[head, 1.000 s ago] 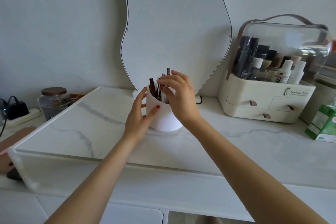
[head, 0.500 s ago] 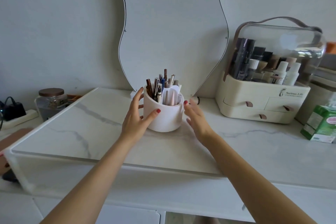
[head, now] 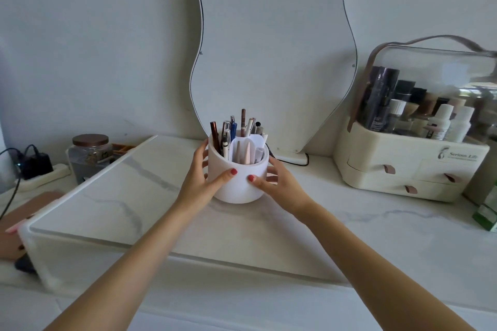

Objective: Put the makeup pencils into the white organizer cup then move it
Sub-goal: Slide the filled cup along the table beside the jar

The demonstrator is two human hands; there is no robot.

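Note:
A white organizer cup (head: 236, 188) stands on the marble tabletop (head: 121, 196), in front of the wavy mirror. Several makeup pencils (head: 228, 134) stick up out of its compartments. My left hand (head: 200, 177) grips the cup's left side, thumb across the front. On the cup's right side, my right hand (head: 279, 183) holds it with the thumb on the front. The fingers behind the cup are mostly hidden.
A wavy mirror (head: 274, 48) leans on the wall behind the cup. A cream cosmetics case (head: 419, 169) with drawers stands at the right, a green box (head: 486, 212) beyond it. At the left are a lidded glass jar (head: 90, 156) and a power strip with plugs (head: 35, 166).
My right hand came down from the pencil tops to the cup's right side and took hold of it. The left hand stayed on the cup's left side.

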